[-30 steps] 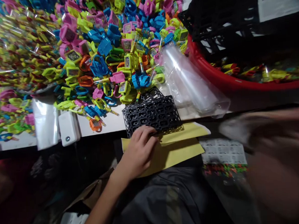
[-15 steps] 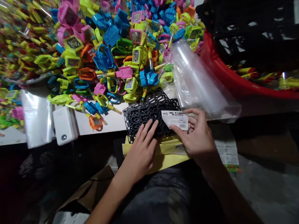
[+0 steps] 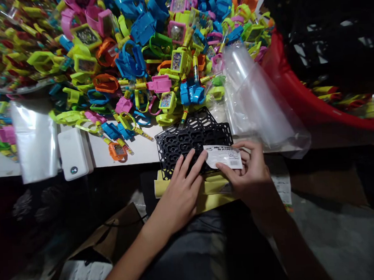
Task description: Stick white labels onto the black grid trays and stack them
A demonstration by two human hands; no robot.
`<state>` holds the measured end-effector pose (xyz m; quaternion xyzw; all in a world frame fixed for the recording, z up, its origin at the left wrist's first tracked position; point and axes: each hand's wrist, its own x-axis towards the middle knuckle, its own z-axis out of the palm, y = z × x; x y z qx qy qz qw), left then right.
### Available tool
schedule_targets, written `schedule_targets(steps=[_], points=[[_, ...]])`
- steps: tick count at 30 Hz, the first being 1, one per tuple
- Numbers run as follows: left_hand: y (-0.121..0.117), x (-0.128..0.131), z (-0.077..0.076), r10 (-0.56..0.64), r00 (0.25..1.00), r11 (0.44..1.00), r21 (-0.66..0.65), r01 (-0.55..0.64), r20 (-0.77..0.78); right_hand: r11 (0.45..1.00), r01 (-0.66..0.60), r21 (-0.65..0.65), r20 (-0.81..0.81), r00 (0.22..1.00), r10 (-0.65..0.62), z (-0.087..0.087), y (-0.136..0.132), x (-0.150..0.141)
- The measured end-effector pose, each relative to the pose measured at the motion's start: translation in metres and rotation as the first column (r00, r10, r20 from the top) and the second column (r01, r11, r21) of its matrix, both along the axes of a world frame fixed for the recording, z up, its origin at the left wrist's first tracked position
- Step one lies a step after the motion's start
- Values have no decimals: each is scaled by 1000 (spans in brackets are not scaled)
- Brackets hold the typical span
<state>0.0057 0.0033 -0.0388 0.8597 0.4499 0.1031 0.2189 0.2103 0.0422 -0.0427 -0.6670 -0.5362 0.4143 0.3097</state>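
Pinching a flimsy printed card (image 3: pixel 223 157) by its end, right hand (image 3: pixel 250 174) narrow; left hand (image 3: pixel 179 194) spread flat on stiff black plastic lattice (image 3: pixel 195 141).

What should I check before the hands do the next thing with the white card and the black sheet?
1. Right hand pinching the white printed card: ok.
2. Left hand flat on the black perforated plastic sheet: ok.
3. Card overlapping the sheet's lower right part: ok.
4. Yellow paper lying under the sheet's lower edge: ok.
5. Words on the card readable: cannot tell, too small.
6. Clear plastic bag apart from the sheet: cannot tell.
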Motion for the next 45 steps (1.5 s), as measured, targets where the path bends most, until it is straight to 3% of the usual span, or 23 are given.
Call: schedule_targets(steps=[6,10,16,23,31,45], points=[[-1,-1,-3,-18,999,1000,-2,18,-27,998,-65,-19,-79,995,63,-3,2,10],[-1,0,-3,-22,998,1000,-3,22,-62,987,-162,6,58,985,162,-7,4,12],[-3,5,-2,-28,994,1000,4,29,-104,982,-186,-17,337,924,181,-4,5,6],[-4,4,-2,-20,994,1000,12,22,-109,974,-226,-19,440,873,211,2,6,4],[-1,5,0,-5,993,1000,15,7,-114,978,-208,4,552,816,171,15,11,2],[-2,6,-1,-6,993,1000,20,8,-119,990,-137,-27,554,823,129,8,19,4]])
